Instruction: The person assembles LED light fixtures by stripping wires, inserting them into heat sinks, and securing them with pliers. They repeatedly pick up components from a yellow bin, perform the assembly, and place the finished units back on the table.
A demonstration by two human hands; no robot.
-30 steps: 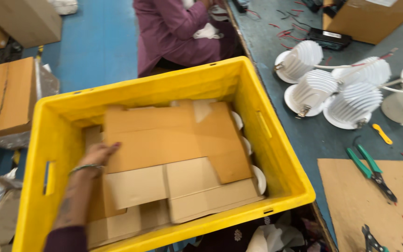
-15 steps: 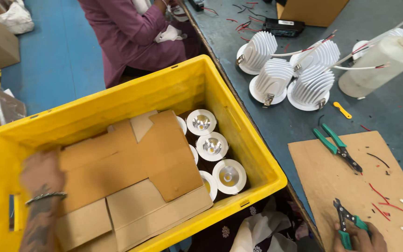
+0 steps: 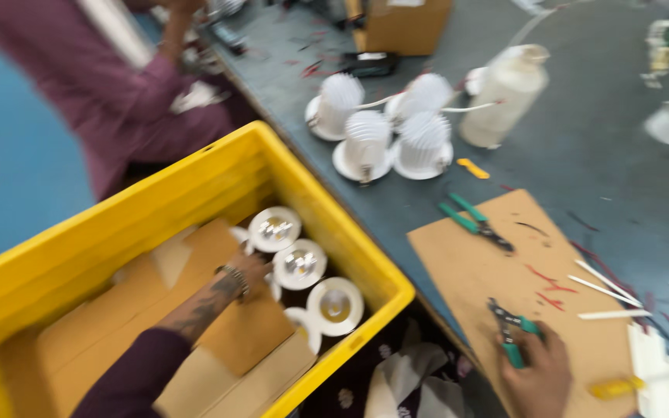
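Note:
My left hand [image 3: 251,269] reaches into a yellow plastic crate [image 3: 354,259], touching the edge of a cardboard sheet [image 3: 241,333] beside several round white downlights [image 3: 300,265]. Its fingers are hidden between the sheet and the lights, so what they grip cannot be made out. My right hand [image 3: 537,377] rests on a brown cardboard mat [image 3: 497,271] on the workbench, closed around a small green-handled cutter [image 3: 509,333].
Several white finned light housings [image 3: 381,128] and a white plastic bottle [image 3: 505,97] stand on the grey bench. Green-handled pliers [image 3: 474,220] and white wire pieces [image 3: 605,290] lie on the mat. A person in purple [image 3: 118,85] sits behind the crate. A cardboard box [image 3: 404,23] stands far back.
The view swung right and closer. My left hand moved from the crate's left side across the cardboard to the lights. My right hand stays on the mat with the cutter.

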